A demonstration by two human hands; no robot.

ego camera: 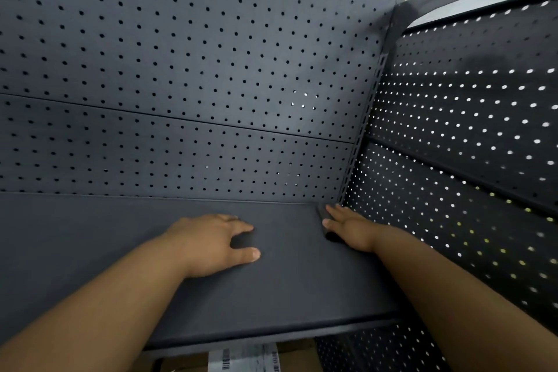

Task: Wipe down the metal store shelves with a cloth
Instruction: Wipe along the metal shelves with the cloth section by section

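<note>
The dark grey metal shelf [287, 290] runs across the lower half of the head view. My left hand [217, 243] lies palm down on its top, fingers spread and thumb out, holding nothing. At the shelf's right end my right hand [347, 228] rests beside the end bracket [322, 216], fingers stretched towards the back corner and thumb on the shelf top. No cloth is in view.
A perforated back panel [196, 69] rises behind the shelf. A perforated side panel [468, 145] stands on the right, joined to it at a slotted upright [367, 130]. Under the shelf's front edge a cardboard box with a printed label [241, 361] shows.
</note>
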